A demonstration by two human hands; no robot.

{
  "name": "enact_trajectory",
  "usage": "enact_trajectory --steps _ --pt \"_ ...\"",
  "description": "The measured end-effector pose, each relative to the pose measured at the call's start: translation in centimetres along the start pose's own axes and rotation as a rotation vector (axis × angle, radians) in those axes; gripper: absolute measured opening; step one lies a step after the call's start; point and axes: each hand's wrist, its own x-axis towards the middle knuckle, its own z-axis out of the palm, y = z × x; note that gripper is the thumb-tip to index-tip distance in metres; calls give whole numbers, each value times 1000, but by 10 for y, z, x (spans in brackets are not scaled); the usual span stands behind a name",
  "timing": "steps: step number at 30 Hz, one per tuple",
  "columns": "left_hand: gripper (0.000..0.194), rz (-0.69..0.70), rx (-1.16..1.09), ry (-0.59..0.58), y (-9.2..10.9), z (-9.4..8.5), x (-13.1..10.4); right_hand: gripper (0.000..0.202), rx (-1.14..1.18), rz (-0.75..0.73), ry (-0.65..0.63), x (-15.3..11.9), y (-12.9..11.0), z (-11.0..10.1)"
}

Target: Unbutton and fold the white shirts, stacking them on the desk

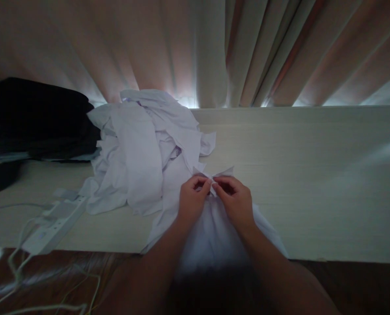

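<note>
A white collared shirt [213, 232] lies over the front edge of the pale bench top, its lower part hanging toward me. Its two collar points stick up just beyond my fingers. My left hand [195, 194] is closed, pinching the left side of the collar front between thumb and fingers. Close beside it, my right hand [236, 199] pinches the right side in the same way. The two thumbs almost meet at the collar opening. Whether a button sits between the fingertips is too small to tell.
A heap of crumpled white clothes [139, 153] lies to the left, reaching up to the shirt. Farther left are a black bag-like bundle [37, 118] and a white power strip [55, 225] with cables trailing to the floor. Pale curtains [168, 48] hang behind the bench top [326, 183].
</note>
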Motion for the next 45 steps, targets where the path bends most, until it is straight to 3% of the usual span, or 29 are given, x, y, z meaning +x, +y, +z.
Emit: enact_trajectory --steps 4,7,16,32,45 --pt "20 -4 45 35 0 4 0 23 23 168 17 1 0 0" --pt "20 -18 31 39 0 7 -2 22 -11 214 -22 3 -1 -2" --pt "18 -14 8 0 2 5 -4 24 66 219 -54 3 4 -7" --pt "8 142 61 19 -5 6 -12 26 133 261 -65 4 13 -7" --pt "11 116 84 -4 -2 2 -8 24 174 265 -119 1 8 -6"
